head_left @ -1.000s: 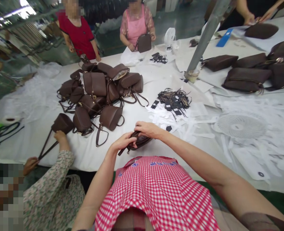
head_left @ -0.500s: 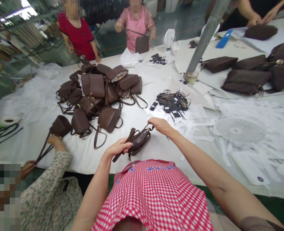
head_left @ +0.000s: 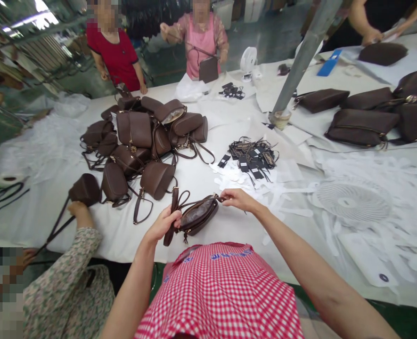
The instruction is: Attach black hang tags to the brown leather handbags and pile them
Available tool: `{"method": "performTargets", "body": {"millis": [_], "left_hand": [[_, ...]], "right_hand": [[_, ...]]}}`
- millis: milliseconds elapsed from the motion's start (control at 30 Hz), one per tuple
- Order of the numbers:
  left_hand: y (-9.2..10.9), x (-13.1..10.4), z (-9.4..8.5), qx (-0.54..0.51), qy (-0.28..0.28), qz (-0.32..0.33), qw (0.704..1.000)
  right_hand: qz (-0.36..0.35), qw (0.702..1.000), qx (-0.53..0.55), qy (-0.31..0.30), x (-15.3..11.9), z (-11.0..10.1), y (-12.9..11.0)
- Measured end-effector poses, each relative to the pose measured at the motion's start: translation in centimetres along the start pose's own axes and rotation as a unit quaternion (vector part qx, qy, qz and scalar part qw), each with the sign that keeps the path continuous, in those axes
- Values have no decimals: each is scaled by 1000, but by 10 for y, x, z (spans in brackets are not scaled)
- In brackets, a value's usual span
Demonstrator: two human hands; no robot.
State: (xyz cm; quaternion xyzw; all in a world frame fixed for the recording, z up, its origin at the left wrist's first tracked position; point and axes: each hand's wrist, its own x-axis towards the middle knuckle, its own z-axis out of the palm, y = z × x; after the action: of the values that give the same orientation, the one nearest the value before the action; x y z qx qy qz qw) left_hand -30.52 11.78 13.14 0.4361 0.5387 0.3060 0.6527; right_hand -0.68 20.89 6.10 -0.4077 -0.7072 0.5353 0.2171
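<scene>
Just in front of my apron a small dark brown handbag (head_left: pixel 201 217) is held above the table, its top open and a greyish inside showing. My left hand (head_left: pixel 164 225) is closed round the bag's left end together with its brown strap. At the other end, my right hand (head_left: pixel 237 199) pinches the short strap end by the metal fitting. Beyond my hands lies a heap of black hang tags (head_left: pixel 253 156) with cords. To the left is a pile of similar brown handbags (head_left: pixel 134 129).
On my left a co-worker's hand (head_left: pixel 81 214) handles another brown bag (head_left: pixel 85 189). A white fan (head_left: pixel 353 200) lies among white strips at right. A metal post (head_left: pixel 296 70) rises from the table (head_left: pixel 229 245). Larger brown bags (head_left: pixel 362 126) lie back right. Other people stand across the table.
The bag's opening has widened and turned more toward me. My right hand has come down slightly, and my left hand has shifted a little left. The co-worker across has raised a bag strap.
</scene>
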Motion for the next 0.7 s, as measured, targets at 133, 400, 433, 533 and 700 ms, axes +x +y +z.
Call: {"method": "performTargets", "body": {"millis": [133,400,433,533,700], "left_hand": [[0,-6,7,27,-1,-15,1000],[-2,-10,5,24,21,-11,999],[-2,-11,2,19,25,-9,999],[-5,-12,-1,14,39,-27,999],[-6,-12,8,9,55,-62,997]], "right_hand": [[-10,957,-192,217,1,12,-12],[98,959,-245,106,7,-3,13],[105,961,-241,81,4,-14,24],[167,939,-279,117,-3,-51,55],[276,873,-351,197,7,-80,98]]}}
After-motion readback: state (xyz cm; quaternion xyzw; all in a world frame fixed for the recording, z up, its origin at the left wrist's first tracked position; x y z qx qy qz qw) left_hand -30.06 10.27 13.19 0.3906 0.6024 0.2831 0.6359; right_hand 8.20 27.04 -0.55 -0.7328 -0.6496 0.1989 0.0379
